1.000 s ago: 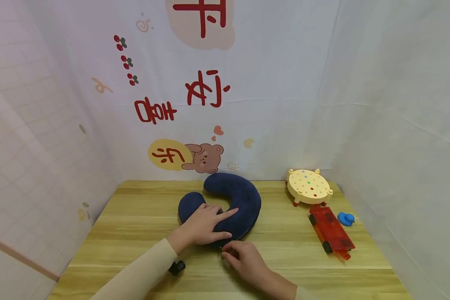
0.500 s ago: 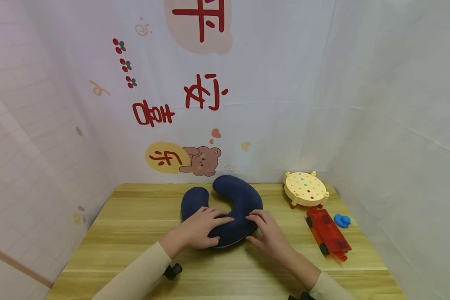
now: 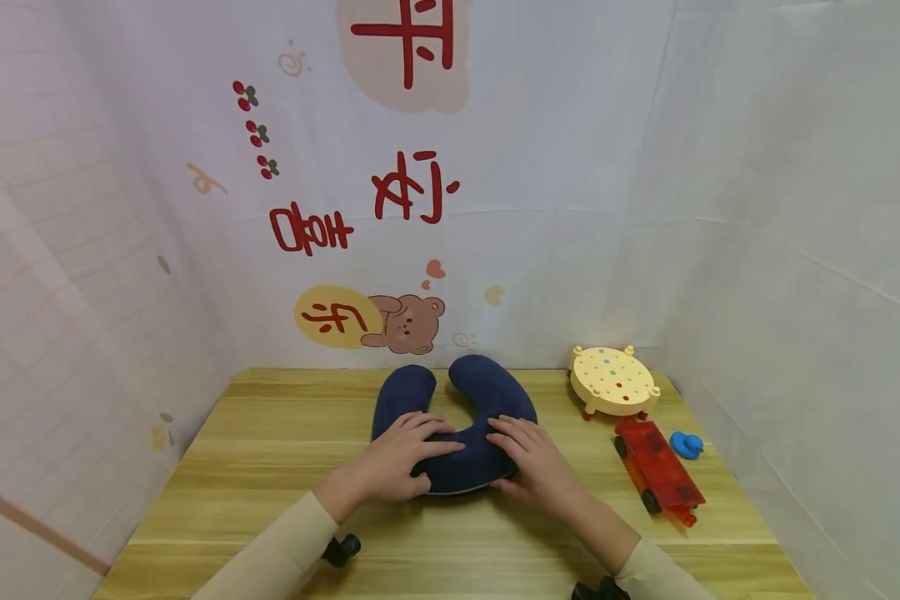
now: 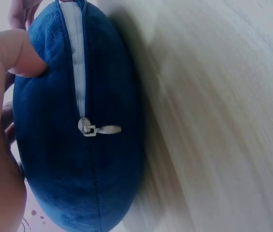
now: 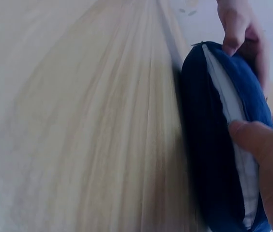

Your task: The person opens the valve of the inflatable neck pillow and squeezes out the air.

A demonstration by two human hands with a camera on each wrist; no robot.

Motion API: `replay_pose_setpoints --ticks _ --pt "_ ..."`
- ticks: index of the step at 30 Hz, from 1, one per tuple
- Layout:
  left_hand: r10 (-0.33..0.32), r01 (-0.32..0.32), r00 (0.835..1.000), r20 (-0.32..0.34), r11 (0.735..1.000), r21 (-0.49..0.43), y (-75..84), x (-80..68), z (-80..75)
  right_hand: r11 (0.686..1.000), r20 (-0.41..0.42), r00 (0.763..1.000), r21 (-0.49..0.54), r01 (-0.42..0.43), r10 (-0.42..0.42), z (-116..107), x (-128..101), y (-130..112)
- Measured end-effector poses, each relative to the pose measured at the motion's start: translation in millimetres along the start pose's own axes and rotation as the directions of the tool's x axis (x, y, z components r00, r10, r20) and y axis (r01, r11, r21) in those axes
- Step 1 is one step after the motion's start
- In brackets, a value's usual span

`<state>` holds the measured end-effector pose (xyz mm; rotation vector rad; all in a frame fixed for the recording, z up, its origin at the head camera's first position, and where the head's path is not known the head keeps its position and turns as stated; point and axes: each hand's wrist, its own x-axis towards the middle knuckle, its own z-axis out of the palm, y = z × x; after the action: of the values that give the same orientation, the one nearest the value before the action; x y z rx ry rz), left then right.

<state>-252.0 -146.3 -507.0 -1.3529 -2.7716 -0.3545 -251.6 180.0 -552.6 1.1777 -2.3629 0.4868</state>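
A navy U-shaped neck pillow (image 3: 457,473) lies on the table, its two ends toward the back wall. My left hand (image 3: 396,458) grips its near left part, fingers over the top and thumb pressing the near side. On the right, my right hand (image 3: 536,464) holds the curve with fingertips on top and thumb against the near edge. In the left wrist view a zipper pull (image 4: 108,129) hangs sideways on the outer seam, and white inner fabric (image 4: 77,63) shows through the parted zipper. The right thumb (image 5: 245,135) touches this white strip in the right wrist view.
Toward the right stand a round cream pegged toy (image 3: 613,377) on short legs, a translucent red toy car (image 3: 662,471) and a small blue duck (image 3: 687,445). Printed white cloth walls (image 3: 555,167) enclose the wooden table (image 3: 285,467) behind and at both sides.
My right hand has left the near edge and moved up onto the pillow's right side. The pillow has turned clockwise and shifted slightly right; its gap now faces the back wall.
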Motion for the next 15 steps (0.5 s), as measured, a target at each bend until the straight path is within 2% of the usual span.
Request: replay_pose_setpoints --ticks 6,15 --pt "0.018 -0.019 1.000 -0.018 1.000 -0.023 -4.9 -2.4 4.7 0.999 0.004 1.000 0.037 0.030 -0.030 3 -1 6" --pt "-0.024 0.022 0.996 -0.089 0.999 -0.023 -0.4 -0.4 13.6 0.997 -0.034 0.997 0.043 0.064 -0.063 10 -1 15"
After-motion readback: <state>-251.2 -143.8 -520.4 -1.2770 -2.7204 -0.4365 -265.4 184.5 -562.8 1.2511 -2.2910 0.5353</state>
